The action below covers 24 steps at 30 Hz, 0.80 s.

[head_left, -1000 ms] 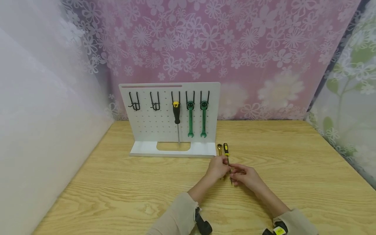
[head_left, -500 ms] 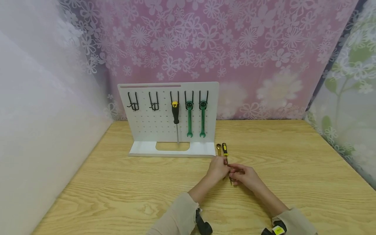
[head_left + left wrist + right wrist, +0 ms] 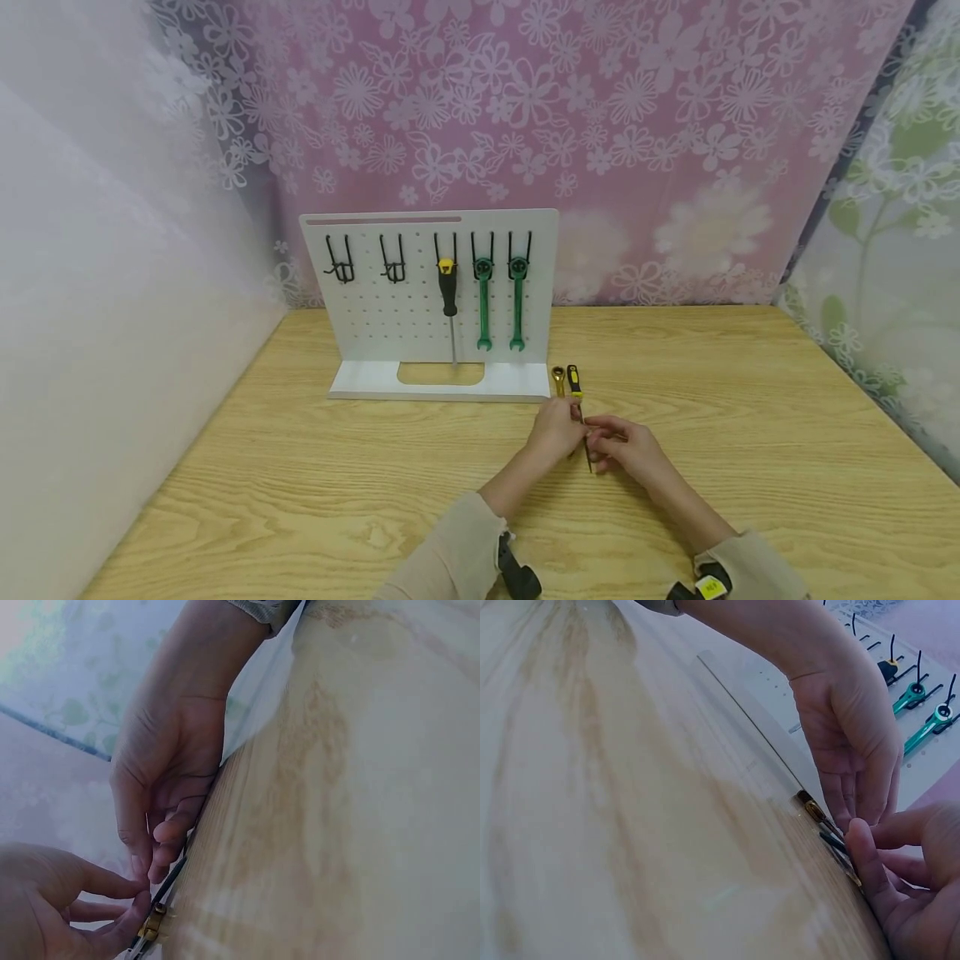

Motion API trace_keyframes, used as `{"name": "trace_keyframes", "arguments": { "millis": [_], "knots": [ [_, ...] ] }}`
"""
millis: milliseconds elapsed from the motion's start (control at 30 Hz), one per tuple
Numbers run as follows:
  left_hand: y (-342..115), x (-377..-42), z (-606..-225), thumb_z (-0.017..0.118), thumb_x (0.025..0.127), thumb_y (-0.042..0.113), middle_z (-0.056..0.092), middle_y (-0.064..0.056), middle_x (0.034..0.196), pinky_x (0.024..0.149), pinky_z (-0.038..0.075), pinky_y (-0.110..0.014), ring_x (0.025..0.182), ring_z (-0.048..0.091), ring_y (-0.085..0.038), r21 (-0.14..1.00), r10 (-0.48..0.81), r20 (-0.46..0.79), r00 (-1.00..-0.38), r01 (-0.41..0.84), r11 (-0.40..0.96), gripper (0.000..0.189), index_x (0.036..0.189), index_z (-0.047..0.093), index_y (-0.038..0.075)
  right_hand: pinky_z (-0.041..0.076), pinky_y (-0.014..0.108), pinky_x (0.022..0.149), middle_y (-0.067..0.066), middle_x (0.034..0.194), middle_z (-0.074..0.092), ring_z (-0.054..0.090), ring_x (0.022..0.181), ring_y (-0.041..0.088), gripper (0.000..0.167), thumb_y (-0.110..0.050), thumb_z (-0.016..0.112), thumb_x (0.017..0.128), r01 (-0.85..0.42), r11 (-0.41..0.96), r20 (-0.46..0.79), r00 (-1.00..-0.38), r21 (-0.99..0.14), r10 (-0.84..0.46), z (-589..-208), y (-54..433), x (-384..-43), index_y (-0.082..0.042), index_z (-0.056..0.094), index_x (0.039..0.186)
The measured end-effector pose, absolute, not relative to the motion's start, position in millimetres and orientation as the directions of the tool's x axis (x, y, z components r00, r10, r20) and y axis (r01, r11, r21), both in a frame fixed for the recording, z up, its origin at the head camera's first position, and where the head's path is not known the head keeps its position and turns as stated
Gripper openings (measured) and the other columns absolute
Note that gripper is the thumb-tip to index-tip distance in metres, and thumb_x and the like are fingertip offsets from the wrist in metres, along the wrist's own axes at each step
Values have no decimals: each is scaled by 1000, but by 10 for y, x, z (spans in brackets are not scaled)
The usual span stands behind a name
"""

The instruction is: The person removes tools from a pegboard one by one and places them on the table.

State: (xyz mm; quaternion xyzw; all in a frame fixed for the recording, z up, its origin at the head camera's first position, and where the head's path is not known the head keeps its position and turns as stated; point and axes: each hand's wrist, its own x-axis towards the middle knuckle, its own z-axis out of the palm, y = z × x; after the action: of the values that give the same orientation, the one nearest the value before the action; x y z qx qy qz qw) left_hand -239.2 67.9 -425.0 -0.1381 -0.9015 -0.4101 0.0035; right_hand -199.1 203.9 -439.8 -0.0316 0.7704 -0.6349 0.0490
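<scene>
A black-and-yellow screwdriver (image 3: 574,381) lies to the right of a gold ratchet wrench (image 3: 558,379), its thin shaft running toward me. My left hand (image 3: 557,427) reaches over the wrench and pinches the shaft between thumb and fingertips. From the other side my right hand (image 3: 632,454) has its thumb and fingers at the same shaft, nearer the tip, and the fingertips of both hands meet. In the left wrist view the wrench's end (image 3: 155,919) shows below my left fingers. The right wrist view shows the screwdriver's tip (image 3: 830,841) beside my right thumb; the exact contact is partly hidden.
A white pegboard stand (image 3: 375,325) stands at the back left. On its hooks hang a yellow-and-black screwdriver (image 3: 447,287) and two green wrenches (image 3: 484,308). Two hooks (image 3: 393,268) at its left hold nothing. The wooden table (image 3: 300,483) reaches a flowered curtain (image 3: 480,108).
The view has shifted slightly. Both hands stay almost in place at the screwdriver, with only small finger movements near its shaft; the tools on the pegboard are unchanged.
</scene>
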Motion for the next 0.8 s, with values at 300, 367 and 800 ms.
{"name": "trace_keyframes", "arguments": {
  "millis": [300, 367, 800],
  "knots": [
    [616, -2462, -4157, 68, 76, -4, 59, -2, 84, 50, 41, -16, 61, 48, -6, 827, 264, 76, -962, 209, 522, 33, 109, 64, -1, 54, 33, 58, 17, 85, 60, 60, 67, 19, 28, -2, 54, 91, 19, 116, -28, -997, -993, -76, -4417, 2062, -1997, 14, 52, 115],
    [591, -2489, -4127, 68, 77, -3, 60, -3, 85, 49, 41, -16, 60, 48, -6, 831, 257, 82, -963, 209, 515, 32, 109, 64, 0, 54, 33, 58, 17, 84, 59, 60, 66, 18, 29, -4, 54, 92, 8, 95, -16, -997, -995, -76, -4414, 2066, -2006, 14, 52, 115],
    [405, -2536, -3934, 67, 82, 1, 62, -4, 94, 59, 47, -19, 78, 57, -11, 877, 257, 145, -955, 244, 414, 31, 112, 63, 2, 54, 29, 63, 12, 90, 61, 61, 72, 17, 29, -8, 57, 91, 14, -31, -12, -998, -999, -64, -4294, 2046, -1997, 14, 53, 111]
  ]
}}
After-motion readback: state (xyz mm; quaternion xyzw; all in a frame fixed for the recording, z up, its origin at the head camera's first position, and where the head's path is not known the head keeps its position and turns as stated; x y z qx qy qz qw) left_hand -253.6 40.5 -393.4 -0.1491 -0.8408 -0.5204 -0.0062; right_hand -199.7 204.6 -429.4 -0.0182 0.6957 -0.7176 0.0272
